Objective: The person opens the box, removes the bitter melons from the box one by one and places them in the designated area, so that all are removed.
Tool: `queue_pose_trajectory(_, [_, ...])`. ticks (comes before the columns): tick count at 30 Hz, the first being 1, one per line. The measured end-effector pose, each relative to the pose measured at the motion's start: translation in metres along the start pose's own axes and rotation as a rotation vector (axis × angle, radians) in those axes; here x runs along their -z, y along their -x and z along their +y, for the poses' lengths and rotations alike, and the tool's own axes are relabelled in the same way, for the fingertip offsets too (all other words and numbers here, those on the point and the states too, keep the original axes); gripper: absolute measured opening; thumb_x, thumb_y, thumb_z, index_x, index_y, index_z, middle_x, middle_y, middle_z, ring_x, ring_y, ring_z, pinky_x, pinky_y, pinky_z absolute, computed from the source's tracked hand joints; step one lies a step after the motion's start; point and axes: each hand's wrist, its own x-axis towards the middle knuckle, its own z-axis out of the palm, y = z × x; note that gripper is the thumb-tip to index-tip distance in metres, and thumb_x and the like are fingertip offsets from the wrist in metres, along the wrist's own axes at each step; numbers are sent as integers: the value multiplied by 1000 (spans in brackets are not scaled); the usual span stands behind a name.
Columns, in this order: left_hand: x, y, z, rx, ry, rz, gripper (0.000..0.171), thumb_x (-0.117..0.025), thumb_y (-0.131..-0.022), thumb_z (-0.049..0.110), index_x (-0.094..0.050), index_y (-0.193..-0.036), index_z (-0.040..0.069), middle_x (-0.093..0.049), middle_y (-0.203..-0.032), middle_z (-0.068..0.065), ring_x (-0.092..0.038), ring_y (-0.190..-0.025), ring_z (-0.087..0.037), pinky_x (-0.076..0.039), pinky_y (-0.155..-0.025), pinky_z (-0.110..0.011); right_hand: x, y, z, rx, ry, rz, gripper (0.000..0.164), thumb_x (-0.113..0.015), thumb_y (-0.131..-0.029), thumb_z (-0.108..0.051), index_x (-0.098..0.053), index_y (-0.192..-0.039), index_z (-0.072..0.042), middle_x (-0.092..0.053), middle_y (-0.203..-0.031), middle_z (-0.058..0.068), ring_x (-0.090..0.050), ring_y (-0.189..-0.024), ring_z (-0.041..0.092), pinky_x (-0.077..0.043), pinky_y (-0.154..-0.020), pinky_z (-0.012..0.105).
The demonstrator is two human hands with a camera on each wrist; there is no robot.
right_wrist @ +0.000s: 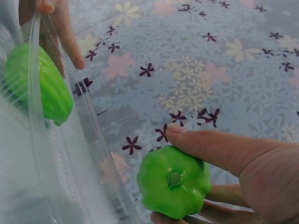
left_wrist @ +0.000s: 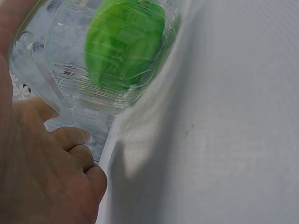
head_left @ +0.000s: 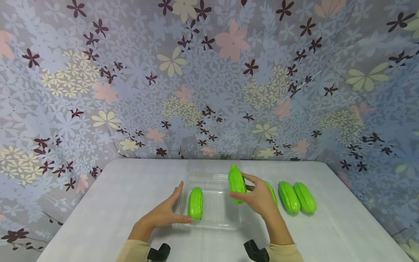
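In the head view, a clear plastic container lies on the table with one green ridged gourd inside, along its left side. My left hand holds the container's left side, thumb at the near corner and fingers spread along the outer wall. The left wrist view shows this gourd through the ribbed plastic. Over the container's right part, my right hand grips a second green gourd, its pointed end upward and away. The right wrist view shows that gourd's round stem end between thumb and fingers.
To the right on the white-covered table lie two more green gourds, an inner one and an outer one. Another gourd is partly hidden behind my right hand. A flower-patterned cloth rises behind the table.
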Motion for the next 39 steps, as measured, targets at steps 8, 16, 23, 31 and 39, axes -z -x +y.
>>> queue_pose_trajectory(8, [0,-1,0,-9,9,-2,127,-90,-74,40,-1,-164,23,0,-166,-21,-1,-151,-41,-11,-114,-68,9,0,2,-12,-54,-15,84,-89,-79,-24,-47,-149,-2,-40,-150,30,-53,-126,46,-57,-86,49])
queue_pose_trajectory(16, [-2,-1,-2,-2,16,-1,128,-90,-74,42,-1,-164,23,1,-166,-20,2,-151,-40,-8,-115,-67,17,-3,8,-48,-24,-1,87,-89,-79,-31,-47,-151,-8,-38,-153,28,-51,-130,44,-53,-92,53])
queue_pose_trajectory(23, [-1,1,0,-14,12,1,128,-90,-73,43,-2,-164,23,0,-165,-22,0,-150,-43,-10,-114,-69,27,-2,13,-69,14,24,88,-88,-79,-33,-46,-152,-7,-38,-152,30,-50,-131,44,-51,-95,54])
queue_pose_trajectory(31, [0,0,1,-6,21,-10,127,-89,-75,41,-1,-164,23,0,-166,-20,0,-151,-42,-10,-114,-69,36,-1,15,-96,49,33,95,-89,-77,-40,-44,-153,-8,-33,-155,30,-48,-132,46,-51,-95,55])
queue_pose_trajectory(39, [0,0,-3,11,14,-10,127,-88,-75,45,0,-164,26,2,-166,-21,0,-150,-41,-10,-114,-68,44,-2,19,-142,67,36,99,-89,-76,-42,-40,-155,-8,-32,-154,32,-45,-134,47,-50,-95,57])
